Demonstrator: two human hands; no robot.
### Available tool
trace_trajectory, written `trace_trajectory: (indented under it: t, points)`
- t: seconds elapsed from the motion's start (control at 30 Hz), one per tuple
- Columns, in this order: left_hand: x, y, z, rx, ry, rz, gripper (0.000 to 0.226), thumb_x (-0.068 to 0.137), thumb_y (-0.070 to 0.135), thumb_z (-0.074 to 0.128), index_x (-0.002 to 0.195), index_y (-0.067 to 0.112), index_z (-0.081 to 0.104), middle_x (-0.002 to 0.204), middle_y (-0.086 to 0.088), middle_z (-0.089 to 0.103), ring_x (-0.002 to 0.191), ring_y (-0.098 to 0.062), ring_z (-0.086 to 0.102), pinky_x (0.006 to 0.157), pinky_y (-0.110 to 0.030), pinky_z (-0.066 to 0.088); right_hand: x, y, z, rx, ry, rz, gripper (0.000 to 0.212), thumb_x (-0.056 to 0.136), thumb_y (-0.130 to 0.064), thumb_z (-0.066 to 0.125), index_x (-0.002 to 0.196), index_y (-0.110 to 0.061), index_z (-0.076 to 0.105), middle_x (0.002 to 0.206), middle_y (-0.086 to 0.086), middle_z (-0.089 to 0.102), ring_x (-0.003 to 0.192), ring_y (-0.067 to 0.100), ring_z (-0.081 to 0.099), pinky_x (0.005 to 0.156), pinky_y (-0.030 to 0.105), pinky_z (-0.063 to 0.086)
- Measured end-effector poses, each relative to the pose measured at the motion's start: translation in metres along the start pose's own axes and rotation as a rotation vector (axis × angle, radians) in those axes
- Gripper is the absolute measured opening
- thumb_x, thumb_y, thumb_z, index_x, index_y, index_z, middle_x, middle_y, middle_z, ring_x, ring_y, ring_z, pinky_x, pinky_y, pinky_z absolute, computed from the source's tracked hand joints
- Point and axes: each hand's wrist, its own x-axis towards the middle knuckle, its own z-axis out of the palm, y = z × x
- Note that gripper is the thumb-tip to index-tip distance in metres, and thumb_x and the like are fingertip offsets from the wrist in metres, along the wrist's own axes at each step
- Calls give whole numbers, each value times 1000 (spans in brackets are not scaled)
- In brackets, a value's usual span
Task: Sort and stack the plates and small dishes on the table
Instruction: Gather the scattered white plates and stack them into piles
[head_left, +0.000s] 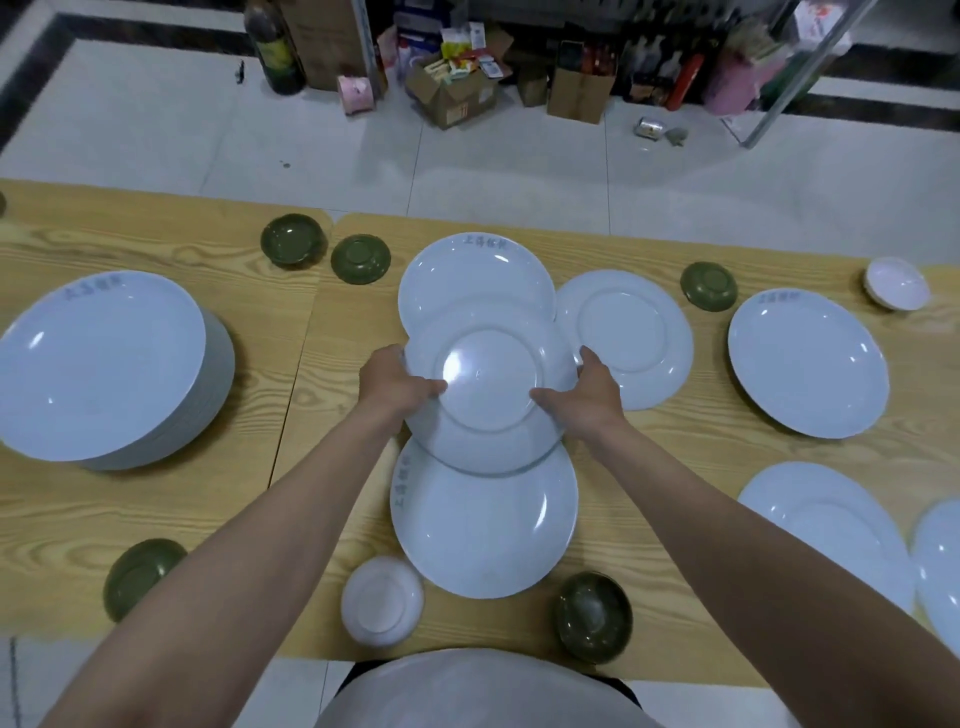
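Head view: both hands grip a large white round plate, turned bottom-up over the middle of the light wooden counter. The left hand and right hand each lay a thumb on its underside, and the other fingers curl under the rim, mostly hidden. It covers part of the upright white plate behind and the far rim of the nearer white plate. Four more loose white plates lie to the right, and the outermost plate is cut off by the frame. The stack of white plates at left cannot be counted, and the rim lettering is blurred. Five small green dishes and two small white dishes are scattered about, some close to the counter's edges. Bare wood lies between the stack and the centre.
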Motion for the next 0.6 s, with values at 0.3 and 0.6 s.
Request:
trace_trajectory:
  t: [0.3,0.6]
  points:
    - [-19,62,-23,-105,46,292,56,82,6,69,128,19,42,107,4,54,93,-17,55,68,-30,46,-16,-38,-28,-10,194,-168,75,82,-26,78,142,-5,38,133,11,41,121,28,47,98,38,43]
    - [-43,99,-46,-928,-159,85,13,96,14,53,88,9,61,96,-7,50,81,-17,58,77,-33,57,-38,-47,-53,196,368,-443,41,72,-17,88,91,-16,51,91,-9,45,80,5,46,71,17,31]
